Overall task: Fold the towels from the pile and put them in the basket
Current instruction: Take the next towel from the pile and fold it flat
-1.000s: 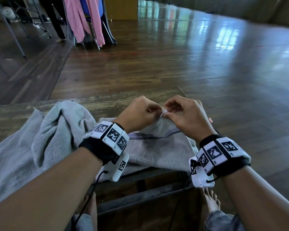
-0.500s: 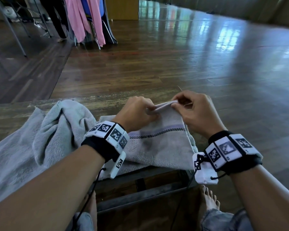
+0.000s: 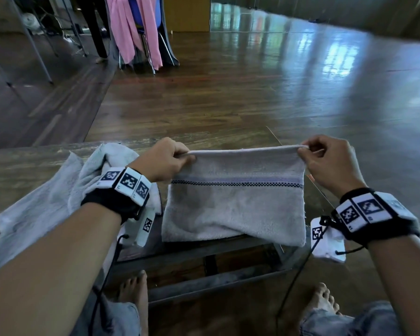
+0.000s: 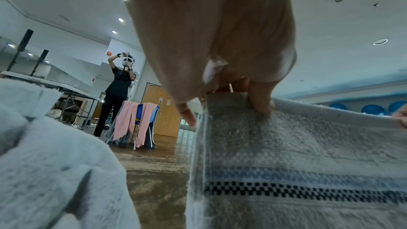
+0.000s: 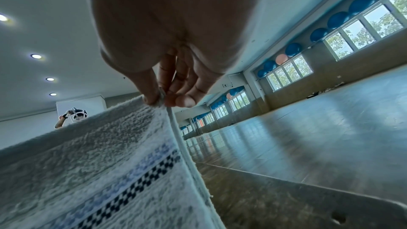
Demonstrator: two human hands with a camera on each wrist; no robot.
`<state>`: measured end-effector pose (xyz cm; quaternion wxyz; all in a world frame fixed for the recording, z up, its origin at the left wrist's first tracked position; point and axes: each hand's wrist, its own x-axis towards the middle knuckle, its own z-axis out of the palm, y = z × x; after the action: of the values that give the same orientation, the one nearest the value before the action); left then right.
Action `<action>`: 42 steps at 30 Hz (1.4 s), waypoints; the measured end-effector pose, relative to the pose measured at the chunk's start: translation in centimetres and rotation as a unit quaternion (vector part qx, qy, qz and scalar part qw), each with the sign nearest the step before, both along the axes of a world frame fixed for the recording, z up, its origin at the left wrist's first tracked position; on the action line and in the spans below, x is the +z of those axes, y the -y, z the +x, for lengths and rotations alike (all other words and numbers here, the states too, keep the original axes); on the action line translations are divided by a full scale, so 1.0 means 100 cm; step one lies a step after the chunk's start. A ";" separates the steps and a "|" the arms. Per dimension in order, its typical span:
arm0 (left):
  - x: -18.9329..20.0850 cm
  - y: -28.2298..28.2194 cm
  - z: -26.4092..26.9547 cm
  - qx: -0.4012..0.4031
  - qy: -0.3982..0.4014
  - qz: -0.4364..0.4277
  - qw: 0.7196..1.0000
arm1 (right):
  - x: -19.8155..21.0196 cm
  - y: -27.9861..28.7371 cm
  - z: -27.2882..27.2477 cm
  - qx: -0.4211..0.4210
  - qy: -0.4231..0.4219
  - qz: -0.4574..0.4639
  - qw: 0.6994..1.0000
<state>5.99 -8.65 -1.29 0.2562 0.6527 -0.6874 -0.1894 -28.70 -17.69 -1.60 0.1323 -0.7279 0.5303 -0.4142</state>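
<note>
**A:** So, status on the towel [image 3: 235,204]? Grey, with a pale blue band and a dark checkered line across it?

**B:** Yes. Held up by its top edge, which is stretched taut between both hands. The lower part sags onto the near edge of the wooden table [image 3: 34,161], at the table's right end. It looks doubled over, two layers at the pinched corners.

**A:** Left hand [image 3: 164,161]?

**B:** Pinching the top left corner. The left wrist view shows the thumb [image 4: 261,97] on the near face and the fingers curled behind. Firm hold.

**A:** Right hand [image 3: 330,161]?

**B:** Pinching the top right corner between thumb and fingertips [image 5: 185,101]. The other fingers are tucked in. The towel's side hem runs straight down from that pinch.

**A:** Rest of the pile?

**B:** One crumpled light grey towel [image 3: 58,190] lies on the table just left of the held one, partly under the left wrist. Can't tell whether it's more than one piece.

**A:** Basket?

**B:** Can't see one in any view.

**A:** Surroundings?

**B:** Both wrists wear black bands with marker tags. Bare feet under the table. Glossy wood floor [image 3: 252,93] beyond. A chair with pink cloth [image 3: 134,30] draped on it stands far left at the back, and another person [image 4: 118,90] stands near it, arms raised to a headset. Blue balls line the window wall.
</note>
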 end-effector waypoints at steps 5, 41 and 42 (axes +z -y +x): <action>0.000 -0.004 0.008 0.038 -0.021 -0.064 0.997 | 0.002 -0.001 0.007 -0.014 -0.017 0.015 1.000; 0.020 -0.029 0.013 0.015 0.056 -0.241 0.969 | 0.011 -0.020 -0.016 0.051 -0.006 0.070 0.996; 0.015 -0.030 0.010 0.000 0.062 -0.198 0.978 | 0.005 -0.022 -0.021 0.073 -0.009 0.117 0.990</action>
<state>6.98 -5.64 0.18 0.3377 0.5997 -0.7255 -0.0089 -30.84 -15.51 -1.06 0.2420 -0.7475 0.5220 -0.3320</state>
